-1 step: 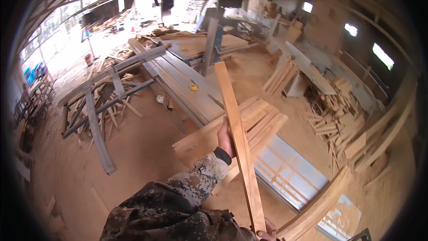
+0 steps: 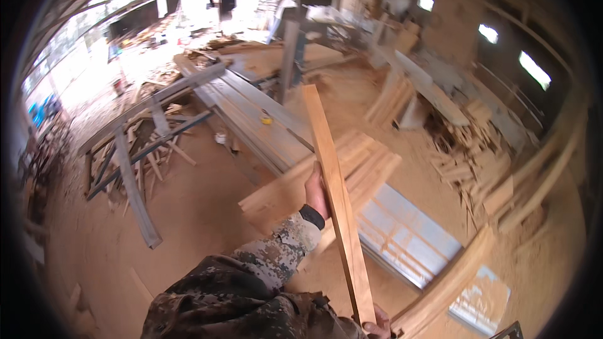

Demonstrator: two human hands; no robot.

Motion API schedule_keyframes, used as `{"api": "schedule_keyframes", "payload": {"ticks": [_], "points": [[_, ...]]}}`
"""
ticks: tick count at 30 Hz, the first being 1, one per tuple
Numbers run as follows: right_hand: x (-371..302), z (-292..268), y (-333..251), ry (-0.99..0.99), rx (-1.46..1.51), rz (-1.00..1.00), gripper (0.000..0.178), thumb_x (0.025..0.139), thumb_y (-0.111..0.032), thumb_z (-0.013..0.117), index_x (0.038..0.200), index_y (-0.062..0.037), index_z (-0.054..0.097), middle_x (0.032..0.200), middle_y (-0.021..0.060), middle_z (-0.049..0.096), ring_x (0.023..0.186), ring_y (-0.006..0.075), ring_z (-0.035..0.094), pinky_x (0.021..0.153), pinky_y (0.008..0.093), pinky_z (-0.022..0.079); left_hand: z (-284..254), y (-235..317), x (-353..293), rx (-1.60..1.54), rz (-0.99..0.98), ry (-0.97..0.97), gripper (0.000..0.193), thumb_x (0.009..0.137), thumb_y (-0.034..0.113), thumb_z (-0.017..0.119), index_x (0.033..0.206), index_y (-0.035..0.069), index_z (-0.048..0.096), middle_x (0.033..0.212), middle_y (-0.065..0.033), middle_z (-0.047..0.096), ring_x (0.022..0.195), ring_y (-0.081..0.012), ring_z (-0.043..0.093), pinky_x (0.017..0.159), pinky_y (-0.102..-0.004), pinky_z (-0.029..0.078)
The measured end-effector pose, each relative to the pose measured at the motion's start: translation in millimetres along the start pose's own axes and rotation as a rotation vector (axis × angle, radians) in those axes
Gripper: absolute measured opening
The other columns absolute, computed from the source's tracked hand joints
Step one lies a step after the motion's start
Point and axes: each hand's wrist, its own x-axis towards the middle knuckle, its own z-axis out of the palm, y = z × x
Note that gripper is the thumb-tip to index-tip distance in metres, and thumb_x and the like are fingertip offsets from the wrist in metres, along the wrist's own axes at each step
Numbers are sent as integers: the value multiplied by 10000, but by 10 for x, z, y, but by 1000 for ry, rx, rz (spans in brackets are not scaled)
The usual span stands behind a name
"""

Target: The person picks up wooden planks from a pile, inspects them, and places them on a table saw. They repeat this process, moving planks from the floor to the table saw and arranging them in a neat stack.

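A long, narrow wooden board [image 2: 340, 213] slants across the middle of the view, its far end raised toward the machine table. My left hand [image 2: 318, 192] is closed around its left edge about halfway along, the fingers partly hidden behind it. At the near end, by the lower edge, my right hand [image 2: 378, 322] grips the board; only part of that hand shows. Beneath and beyond the board lies a stack of similar planks [image 2: 370, 166], some of it hidden by the board and my left forearm.
A long metal-topped machine table [image 2: 251, 113] with a yellow tape measure [image 2: 266, 118] stands ahead. To the left is a metal frame [image 2: 132, 182] around scrap wood. A sawdust-streaked metal surface [image 2: 411, 235] and a stack of long planks [image 2: 449, 282] lie at right, with heaped offcuts [image 2: 471, 169] beyond.
The surroundings have shifted slightly left in view, as my head turned a little. Both hands keep their hold on the board, which stays almost in place in the picture.
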Motion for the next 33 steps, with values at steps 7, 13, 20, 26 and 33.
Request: {"api": "schedule_keyframes", "payload": {"ticks": [7,13,20,26,33], "points": [[-157,626,285,198,195,47,828,721,-324,771,1371,80,455,1206,124,632,1091,194,596,950,311,446,-325,-805,-142,196,-265,-320,306,1002,306,525,1199,72,524,1068,-59,607,1042,-196,568,965,-374,435],[-78,606,615,478,168,-30,713,750,-287,781,1311,63,514,1129,110,666,991,194,630,855,323,495,-456,-1016,-578,615,-402,-427,531,990,126,525,1454,-29,319,1360,-165,546,1272,-211,512,1065,-353,382],[376,572,1024,587,139,108,428,847,-98,678,1238,47,581,1067,83,692,963,165,650,850,278,507,-406,-177,-880,556,-461,-934,473,966,52,568,1416,-7,433,1324,-181,593,1217,-252,576,1045,-377,436],[1021,561,1408,585,271,191,283,870,-133,688,1129,-30,643,897,17,690,624,58,541,522,216,378,-76,908,-1308,545,-255,-1373,246,949,108,619,1158,-16,584,1227,-225,633,1192,-348,585,991,-435,488],[943,593,1455,735,88,195,635,863,-221,736,1359,66,460,870,59,671,726,165,622,663,294,503,-1,2219,-2442,85,-553,-1956,314,947,301,534,1139,56,575,999,-87,596,889,-224,593,766,-433,456]]}}
